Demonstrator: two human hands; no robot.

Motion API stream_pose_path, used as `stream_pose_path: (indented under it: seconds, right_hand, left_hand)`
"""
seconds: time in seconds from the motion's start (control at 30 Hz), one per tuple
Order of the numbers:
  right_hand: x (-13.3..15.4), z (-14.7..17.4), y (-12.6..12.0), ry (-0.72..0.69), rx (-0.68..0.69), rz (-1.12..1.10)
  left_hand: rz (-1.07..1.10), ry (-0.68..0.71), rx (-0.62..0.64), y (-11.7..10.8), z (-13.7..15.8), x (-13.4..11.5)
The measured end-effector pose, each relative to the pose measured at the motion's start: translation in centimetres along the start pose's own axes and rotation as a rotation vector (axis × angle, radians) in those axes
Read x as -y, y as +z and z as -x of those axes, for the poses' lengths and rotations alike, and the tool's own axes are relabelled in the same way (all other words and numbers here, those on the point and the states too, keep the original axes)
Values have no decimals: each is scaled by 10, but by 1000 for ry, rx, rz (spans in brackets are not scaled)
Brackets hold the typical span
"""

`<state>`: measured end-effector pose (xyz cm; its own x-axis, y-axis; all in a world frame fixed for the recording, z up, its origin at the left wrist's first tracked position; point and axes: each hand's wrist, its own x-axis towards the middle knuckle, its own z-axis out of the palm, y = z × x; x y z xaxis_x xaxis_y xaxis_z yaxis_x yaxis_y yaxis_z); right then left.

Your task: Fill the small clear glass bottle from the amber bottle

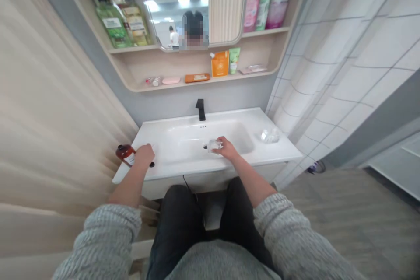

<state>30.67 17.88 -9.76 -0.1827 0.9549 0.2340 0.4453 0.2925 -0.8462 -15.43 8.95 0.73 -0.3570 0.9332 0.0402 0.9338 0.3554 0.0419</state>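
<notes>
My right hand [226, 148] is over the white basin [243, 133] with its fingers closed round a small clear container [213, 145], tipped on its side above the drain. Whether that container is a cup or a bottle I cannot tell. At the left end of the counter, my left hand [144, 155] is closed, and whatever it holds is mostly hidden. A faint clear edge shows beside its fingers. Just left of this hand is an amber bottle [125, 154] with a black neck and a white label. A small black round piece [152, 164] shows under the hand.
A black faucet [201, 110] rises behind the basin. Clear crumpled-looking plastic items [270, 135] lie on the right counter. Above, a shelf [164, 89] carries an orange pouch [219, 64], a green tube [234, 61] and small packets. A beige curtain [59, 118] hangs at left.
</notes>
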Motion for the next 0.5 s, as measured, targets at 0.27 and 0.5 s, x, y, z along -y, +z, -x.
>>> stream_pose_path:
  seconds: [0.27,0.5]
  right_hand:
    - [2,-1,0,-5,31,-23]
    - [10,4,-2,-35,36,-19]
  left_hand:
    - [466,265,-19,-25,7,-88]
    - [749,453,67,-39,29,-193]
